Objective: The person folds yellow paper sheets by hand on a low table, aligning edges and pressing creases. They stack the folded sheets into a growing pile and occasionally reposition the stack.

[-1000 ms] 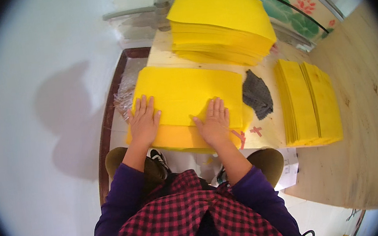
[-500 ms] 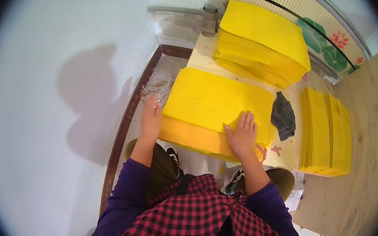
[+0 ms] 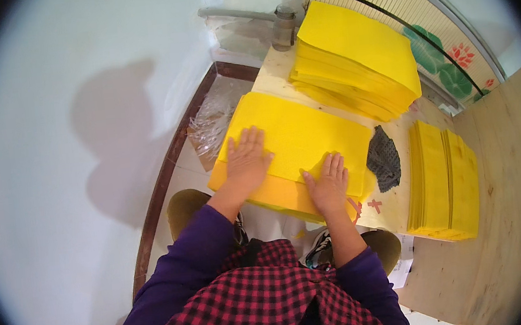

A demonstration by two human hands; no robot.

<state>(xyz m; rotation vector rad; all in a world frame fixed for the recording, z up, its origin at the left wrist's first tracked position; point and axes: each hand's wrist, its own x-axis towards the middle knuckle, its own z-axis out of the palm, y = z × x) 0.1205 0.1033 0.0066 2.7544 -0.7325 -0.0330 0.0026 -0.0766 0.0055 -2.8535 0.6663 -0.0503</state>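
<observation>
A folded yellow sheet [image 3: 301, 130], fabric-like or paper-like, lies in front of me at the near edge of a wooden table. An orange-yellow band [image 3: 276, 191] runs along its near side. My left hand [image 3: 248, 160] rests flat on the sheet's left part, fingers spread. Toward the right, my right hand [image 3: 330, 184] also lies flat on it, thumb apart from the fingers. Neither hand grips anything. What lies beneath the sheet is mostly hidden.
Behind stands a tall stack of yellow sheets [image 3: 356, 53], with a grey jar [image 3: 284, 28] beside it. A dark grey cloth [image 3: 384, 160] lies to the right, before more yellow stacks [image 3: 441, 182]. Clear plastic strands [image 3: 213, 123] sit left of the table, near the wall [image 3: 37, 184].
My left hand has come in from the sheet's left edge and now lies on top of it. The right hand stays in nearly the same place.
</observation>
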